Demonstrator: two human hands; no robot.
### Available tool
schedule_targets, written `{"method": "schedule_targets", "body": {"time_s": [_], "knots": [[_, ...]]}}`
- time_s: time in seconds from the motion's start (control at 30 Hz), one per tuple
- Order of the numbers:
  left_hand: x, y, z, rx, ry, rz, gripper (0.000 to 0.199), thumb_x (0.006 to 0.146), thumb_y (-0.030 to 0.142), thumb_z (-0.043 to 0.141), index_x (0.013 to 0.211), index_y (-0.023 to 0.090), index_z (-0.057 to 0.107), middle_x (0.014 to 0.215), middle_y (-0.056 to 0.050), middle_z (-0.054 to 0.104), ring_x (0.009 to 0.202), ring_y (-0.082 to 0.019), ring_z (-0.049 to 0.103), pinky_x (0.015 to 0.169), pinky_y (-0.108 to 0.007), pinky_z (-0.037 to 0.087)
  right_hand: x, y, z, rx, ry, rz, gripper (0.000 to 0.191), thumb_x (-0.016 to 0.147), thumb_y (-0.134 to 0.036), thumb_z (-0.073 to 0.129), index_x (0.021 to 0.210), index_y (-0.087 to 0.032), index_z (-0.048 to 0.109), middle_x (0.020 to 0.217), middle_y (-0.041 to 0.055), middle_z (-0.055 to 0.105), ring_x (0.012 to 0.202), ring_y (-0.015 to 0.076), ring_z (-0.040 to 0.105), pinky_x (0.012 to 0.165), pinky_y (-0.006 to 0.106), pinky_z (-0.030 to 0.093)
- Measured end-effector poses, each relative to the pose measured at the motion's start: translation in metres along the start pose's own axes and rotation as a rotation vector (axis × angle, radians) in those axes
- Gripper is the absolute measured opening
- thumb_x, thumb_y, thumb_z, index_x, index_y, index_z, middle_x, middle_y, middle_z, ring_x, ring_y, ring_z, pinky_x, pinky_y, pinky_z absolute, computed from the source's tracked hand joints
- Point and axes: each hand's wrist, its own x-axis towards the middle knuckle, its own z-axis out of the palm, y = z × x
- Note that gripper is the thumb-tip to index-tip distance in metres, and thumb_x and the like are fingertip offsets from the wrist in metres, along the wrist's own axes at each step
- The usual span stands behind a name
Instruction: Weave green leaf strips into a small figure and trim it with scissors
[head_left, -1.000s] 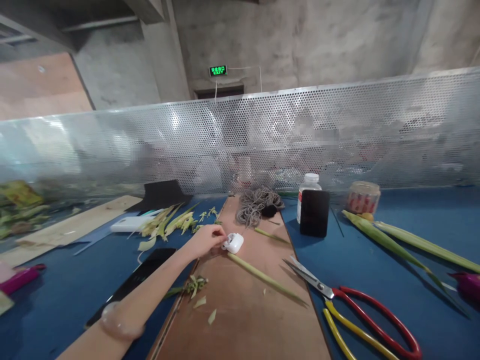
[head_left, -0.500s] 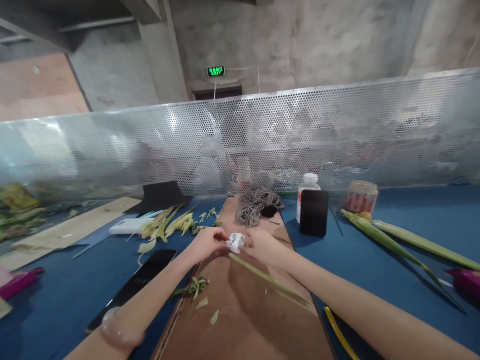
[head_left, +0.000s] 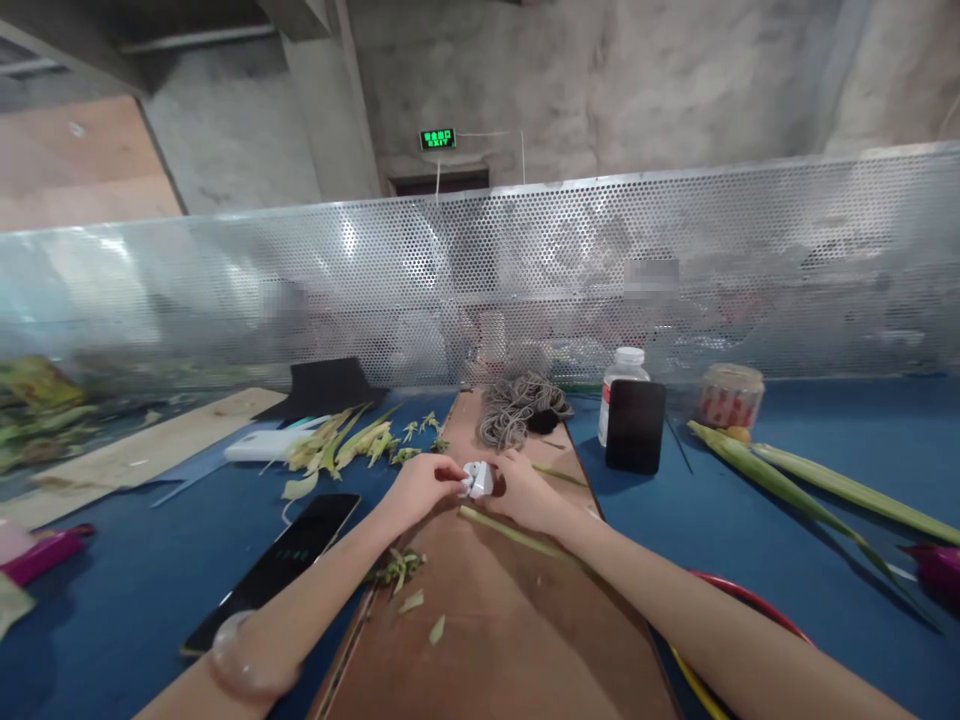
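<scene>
Over the brown board (head_left: 480,640), a small glossy white earbud case (head_left: 478,480), apparently with its lid up, is held between my two hands. My left hand (head_left: 427,487) pinches at its left side with thumb and fingertips. Round its right side curl the fingers of my right hand (head_left: 523,490), partly hiding it. Just below my hands a pale green stalk (head_left: 510,533) lies on the board, running under my right forearm.
Grey cord (head_left: 517,405) lies in a heap at the board's far end. A black phone (head_left: 281,570) and leaf scraps (head_left: 345,445) are to the left. Right of the board stand a white bottle (head_left: 626,367), a black upright panel (head_left: 635,427), a jar (head_left: 731,397) and flower stalks (head_left: 780,490).
The white case has turned between my fingers, showing a smoother, glossier face. Both hands stay close to the same spot. The view has shifted slightly, and a red loop now shows beside my right forearm.
</scene>
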Motion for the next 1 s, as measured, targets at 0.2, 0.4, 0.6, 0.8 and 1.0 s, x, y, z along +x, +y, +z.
{"method": "schedule_targets", "body": {"time_s": [0.2, 0.4, 0.6, 0.8, 1.0], "knots": [[-0.001, 0.005, -0.004, -0.046, 0.079, 0.041, 0.015, 0.064, 0.026, 0.060, 0.072, 0.015, 0.068, 0.073, -0.005, 0.070, 0.071, -0.020, 0.063, 0.070, -0.029, 0.046, -0.003, 0.008, 0.006, 0.111, 0.057, -0.070, 0.047, 0.067, -0.024, 0.064, 0.110, -0.014, 0.048, 0.105, 0.0095, 0.047, 0.090, 0.0180, 0.052, 0.079, 0.030, 0.044], [-0.004, 0.013, -0.008, -0.048, 0.183, 0.129, 0.010, 0.068, 0.023, 0.061, 0.074, 0.017, 0.067, 0.076, -0.003, 0.069, 0.071, -0.018, 0.062, 0.070, -0.029, 0.046, 0.002, 0.007, 0.004, 0.189, 0.177, -0.100, 0.042, 0.069, -0.017, 0.060, 0.108, -0.013, 0.043, 0.105, 0.0095, 0.043, 0.078, 0.0138, 0.052, 0.070, 0.029, 0.049], [-0.007, 0.019, -0.011, 0.068, 0.377, 0.410, 0.005, 0.072, 0.015, 0.061, 0.075, 0.017, 0.065, 0.081, -0.004, 0.067, 0.080, -0.017, 0.059, 0.078, -0.031, 0.044, 0.002, 0.002, -0.003, 0.216, 0.371, -0.245, 0.047, 0.070, -0.014, 0.061, 0.111, -0.018, 0.038, 0.108, 0.0080, 0.039, 0.081, 0.0139, 0.050, 0.077, 0.032, 0.049], [-0.011, 0.024, -0.019, 0.300, 0.475, 0.702, 0.008, 0.075, 0.012, 0.058, 0.078, 0.018, 0.063, 0.083, -0.003, 0.066, 0.079, -0.016, 0.057, 0.075, -0.033, 0.044, -0.001, -0.004, -0.002, 0.218, 0.430, -0.318, 0.050, 0.074, -0.016, 0.059, 0.116, -0.023, 0.034, 0.113, 0.0084, 0.035, 0.092, 0.0175, 0.050, 0.083, 0.035, 0.049], [-0.020, 0.031, -0.021, 0.401, 0.490, 0.798, 0.010, 0.080, 0.015, 0.054, 0.086, 0.018, 0.061, 0.087, -0.002, 0.064, 0.081, -0.016, 0.053, 0.076, -0.035, 0.041, -0.002, -0.008, -0.005, 0.187, 0.514, -0.353, 0.052, 0.074, -0.017, 0.059, 0.118, -0.023, 0.032, 0.113, 0.0094, 0.034, 0.093, 0.0186, 0.050, 0.084, 0.037, 0.049]]}}
